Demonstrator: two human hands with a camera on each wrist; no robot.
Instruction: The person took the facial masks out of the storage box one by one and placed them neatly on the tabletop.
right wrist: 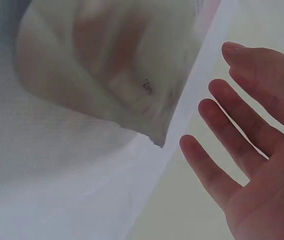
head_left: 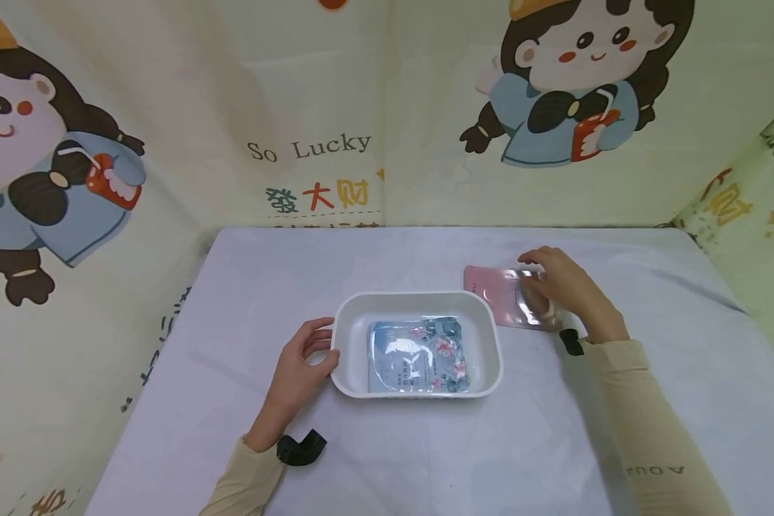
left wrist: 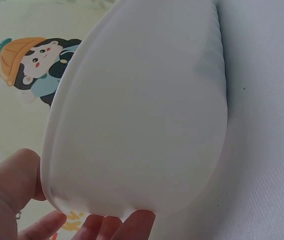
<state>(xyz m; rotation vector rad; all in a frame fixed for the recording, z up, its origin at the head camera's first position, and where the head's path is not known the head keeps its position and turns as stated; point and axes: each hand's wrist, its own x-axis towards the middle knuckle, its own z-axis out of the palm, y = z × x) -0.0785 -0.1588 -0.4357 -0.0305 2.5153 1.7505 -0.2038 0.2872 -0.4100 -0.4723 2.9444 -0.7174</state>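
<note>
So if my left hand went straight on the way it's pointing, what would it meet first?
The white tray; your left hand seems to be touching its rim, though depth is unclear.

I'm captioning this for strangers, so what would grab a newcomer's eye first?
Probably the white tray at centre, holding a blue floral packet, with the left hand at the tray's left end. Behind it to the right, a pink packet sits partly under the right hand. Cartoon figures stand out on the backdrop.

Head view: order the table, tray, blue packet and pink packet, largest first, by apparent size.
1. Table
2. Tray
3. Blue packet
4. Pink packet, by its visible part; the right hand partly covers it.
</note>
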